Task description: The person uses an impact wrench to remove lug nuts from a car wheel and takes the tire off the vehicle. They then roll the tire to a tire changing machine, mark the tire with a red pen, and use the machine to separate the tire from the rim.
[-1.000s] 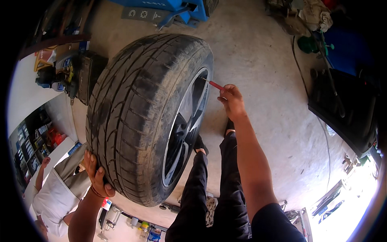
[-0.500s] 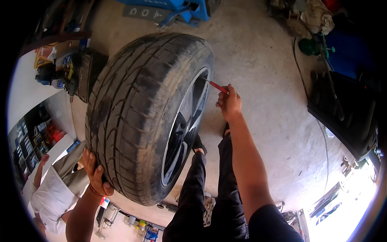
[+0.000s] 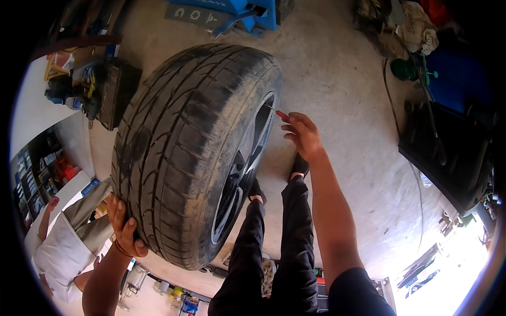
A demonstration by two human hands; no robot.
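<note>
A large worn tire (image 3: 168, 152) on a dark alloy wheel with a bright edge (image 3: 242, 158) stands upright in the middle of my view. My left hand (image 3: 124, 229) grips the tread at its lower left, fingers slightly bent along the rubber. My right hand (image 3: 303, 134) holds a slim tool with a red handle (image 3: 282, 115), whose thin metal tip reaches inside the upper part of the rim. My fingers partly cover the handle; exactly what the tip touches is too small to tell. My legs and dark shoes show below, beside the wheel.
Blue equipment (image 3: 242, 16) stands at the top, black cases and tools (image 3: 118, 95) at the left. A large black object (image 3: 443, 163), hoses and a green fitting (image 3: 403, 68) lie at the right. Another person (image 3: 66, 247) in a white top is at the lower left, near shelves (image 3: 34, 174).
My right hand has shifted its fingers on the red handle, now covering more of it. The view has moved slightly. The other person appears a little farther left. My left hand stays on the tread.
</note>
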